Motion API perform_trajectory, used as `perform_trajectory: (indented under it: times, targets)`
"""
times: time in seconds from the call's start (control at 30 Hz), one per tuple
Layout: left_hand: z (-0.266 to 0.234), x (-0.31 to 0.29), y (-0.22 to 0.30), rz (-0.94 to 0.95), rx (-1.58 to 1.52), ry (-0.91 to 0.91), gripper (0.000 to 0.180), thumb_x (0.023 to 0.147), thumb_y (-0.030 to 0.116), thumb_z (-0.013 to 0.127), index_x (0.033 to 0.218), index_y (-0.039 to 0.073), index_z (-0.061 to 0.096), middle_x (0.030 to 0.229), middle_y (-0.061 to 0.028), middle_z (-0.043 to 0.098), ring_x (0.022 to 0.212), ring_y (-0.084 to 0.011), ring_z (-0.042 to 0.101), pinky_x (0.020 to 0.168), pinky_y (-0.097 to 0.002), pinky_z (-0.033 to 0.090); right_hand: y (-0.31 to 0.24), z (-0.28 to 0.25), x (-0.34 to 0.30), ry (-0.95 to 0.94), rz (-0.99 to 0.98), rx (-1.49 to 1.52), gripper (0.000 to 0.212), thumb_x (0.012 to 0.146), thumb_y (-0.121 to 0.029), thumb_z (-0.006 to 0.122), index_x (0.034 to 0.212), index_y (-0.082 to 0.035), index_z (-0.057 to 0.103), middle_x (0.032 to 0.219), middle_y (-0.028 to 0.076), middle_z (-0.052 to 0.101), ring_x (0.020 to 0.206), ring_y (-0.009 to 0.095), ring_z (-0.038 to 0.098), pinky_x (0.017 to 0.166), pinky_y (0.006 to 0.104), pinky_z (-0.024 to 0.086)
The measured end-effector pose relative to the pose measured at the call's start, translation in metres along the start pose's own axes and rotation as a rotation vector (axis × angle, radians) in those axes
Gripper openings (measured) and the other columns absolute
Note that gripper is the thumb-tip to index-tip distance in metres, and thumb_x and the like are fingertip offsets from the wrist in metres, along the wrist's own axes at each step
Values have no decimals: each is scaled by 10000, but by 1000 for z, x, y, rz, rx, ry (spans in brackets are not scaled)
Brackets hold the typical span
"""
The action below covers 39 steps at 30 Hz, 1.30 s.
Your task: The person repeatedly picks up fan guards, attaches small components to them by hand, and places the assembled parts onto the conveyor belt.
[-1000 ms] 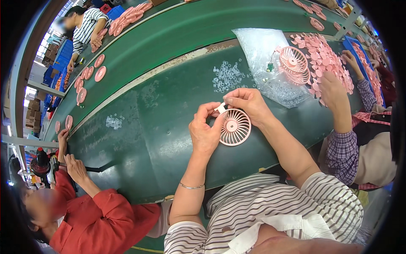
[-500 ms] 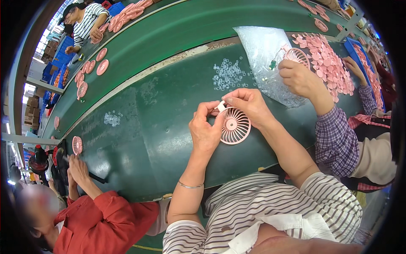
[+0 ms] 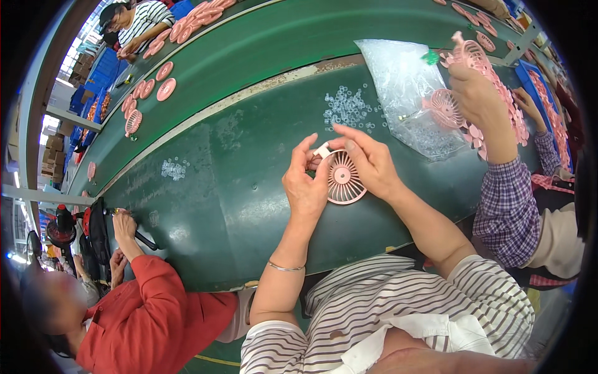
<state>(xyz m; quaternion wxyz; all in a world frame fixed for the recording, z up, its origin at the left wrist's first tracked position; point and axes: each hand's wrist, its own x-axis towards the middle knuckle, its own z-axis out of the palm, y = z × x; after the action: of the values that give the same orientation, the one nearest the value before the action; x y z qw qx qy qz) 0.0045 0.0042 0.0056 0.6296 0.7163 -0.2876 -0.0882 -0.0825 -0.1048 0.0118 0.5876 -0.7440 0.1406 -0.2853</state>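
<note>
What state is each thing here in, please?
Pink round slotted plastic cover: held, slotted side showing.
Small white plastic piece: at the cover's upper edge.
Left bare hand: curled, holding the cover.
Right bare hand: beside the cover, grip unclear.
Transparent plastic bag: partly covered, opening unclear.
Small clear rings: loose, clustered.
Pink plastic fan blades: heaped, partly hidden.

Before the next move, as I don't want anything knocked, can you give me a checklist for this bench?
1. White piece in the left hand: ok, between thumb and fingers.
2. Right hand firmly gripping the pink fan grille: cannot tell; it is at the rim.
3. Grille off the green table: cannot tell from this angle.
4. Plastic bag apart from the right hand: ok.
5. Small clear rings in one group: not ok, separate clusters.
6. Co-worker's hand away from both hands: ok.
</note>
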Motion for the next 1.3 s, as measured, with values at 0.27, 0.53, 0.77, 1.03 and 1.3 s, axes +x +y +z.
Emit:
perform_trajectory:
  times: [0.27, 0.53, 0.77, 1.03, 1.3]
  targets:
    - [-6, 4, -11, 11, -67, -116, 280, 800, -10, 622, 1079, -1, 602, 895, -23, 603, 777, -63, 542, 709, -204, 461, 4, -10, 8, -89, 87, 147, 329, 955, -161, 391, 1227, 5, 471, 946, 93, 643, 880, 121, 596, 787, 255, 470]
    - [-28, 16, -9, -98, -394, 110, 283, 848, 38, 591, 1112, -51, 537, 923, -91, 627, 804, -121, 602, 728, -245, 498, 39, -56, 27, 382, 47, -556, 143, 786, -101, 585, 872, -5, 647, 793, 163, 633, 677, 253, 624, 634, 340, 484]
    - [33, 28, 30, -44, -330, -193, 301, 782, 37, 612, 1076, -19, 579, 1003, -90, 620, 882, -156, 597, 784, -267, 481, 59, -45, 14, 237, -199, -576, 249, 735, -213, 625, 951, -88, 617, 855, 139, 605, 790, 318, 593, 706, 419, 473]
    - [170, 67, 81, 134, -231, -353, 480, 755, 198, 680, 1151, -24, 522, 935, -179, 634, 872, -189, 620, 748, -306, 495, 89, -38, 16, 274, -55, -731, 166, 769, -228, 600, 785, -69, 558, 805, 78, 593, 793, 232, 555, 696, 360, 420]
    - [80, 172, 3, 322, 150, -56, 315, 760, 164, 615, 1034, 9, 606, 942, -137, 645, 854, -176, 609, 774, -289, 477, 39, -24, 20, 268, -55, -803, 84, 737, -103, 626, 791, -76, 568, 791, 105, 553, 691, 322, 571, 590, 458, 439]
